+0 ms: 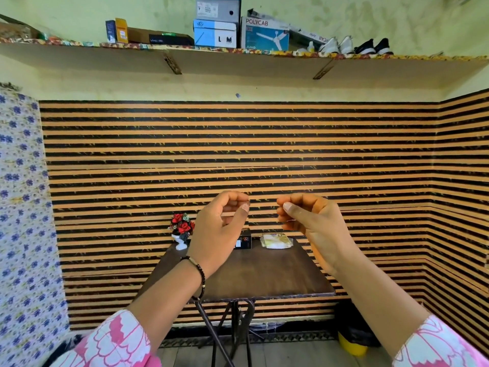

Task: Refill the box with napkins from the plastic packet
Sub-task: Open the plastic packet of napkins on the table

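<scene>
Item: small dark folding table (254,276), lower centre of the frame, set against a wall of orange and black stripes. On its far edge, centre: one dark box (244,241), partly hidden behind the left hand; whether it is open cannot be told. Just to the right of the box, lying flat: one clear plastic packet (276,241) with pale yellow and white contents, taken to be the napkins; it looks unopened, though it is too small to be sure. Far left corner of the table: a white vase of red artificial roses (182,231). Left hand (219,231), centre of frame, raised in the air above the table, beaded bracelet at the wrist; fingers (238,201) curled inward toward the thumb, nothing visibly held. Right hand (312,226), just right of centre, raised level with the other and apart from it; fingers curled likewise, thumb tip against the forefinger, nothing visibly held. Neither hand touches box or packet. Upper frame: a shelf (238,64) bearing cartons and shoes. Lower right: a yellow bin (352,345) on the floor. Progress, judged: nothing yet begun. Remaining: take up the packet, open it, draw out the napkins, fill the box.
</scene>
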`<state>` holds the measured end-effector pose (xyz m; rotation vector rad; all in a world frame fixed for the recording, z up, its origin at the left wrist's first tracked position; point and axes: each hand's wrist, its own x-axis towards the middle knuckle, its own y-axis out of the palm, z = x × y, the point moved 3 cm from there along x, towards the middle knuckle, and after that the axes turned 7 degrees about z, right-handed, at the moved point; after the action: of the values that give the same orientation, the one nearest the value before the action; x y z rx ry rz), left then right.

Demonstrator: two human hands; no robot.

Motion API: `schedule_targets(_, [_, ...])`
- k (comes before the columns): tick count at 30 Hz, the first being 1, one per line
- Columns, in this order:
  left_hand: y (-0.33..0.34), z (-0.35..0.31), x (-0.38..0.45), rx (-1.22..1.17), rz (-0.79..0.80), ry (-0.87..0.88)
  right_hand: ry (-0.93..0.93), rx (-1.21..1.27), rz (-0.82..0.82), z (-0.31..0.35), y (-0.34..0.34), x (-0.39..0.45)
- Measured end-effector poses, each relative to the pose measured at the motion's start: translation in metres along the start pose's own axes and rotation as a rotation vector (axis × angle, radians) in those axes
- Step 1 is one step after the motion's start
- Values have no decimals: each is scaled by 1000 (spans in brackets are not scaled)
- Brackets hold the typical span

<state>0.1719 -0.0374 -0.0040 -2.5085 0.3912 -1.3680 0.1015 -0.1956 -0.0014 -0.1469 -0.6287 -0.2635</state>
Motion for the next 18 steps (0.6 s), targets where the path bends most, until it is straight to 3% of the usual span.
schedule_targets(9, [22, 113, 23, -149, -4, -128, 92, 165, -80, -101, 15, 53])
schedule_targets(18, [65, 221, 82, -168, -23, -218, 142, 192, -56, -197, -9, 146])
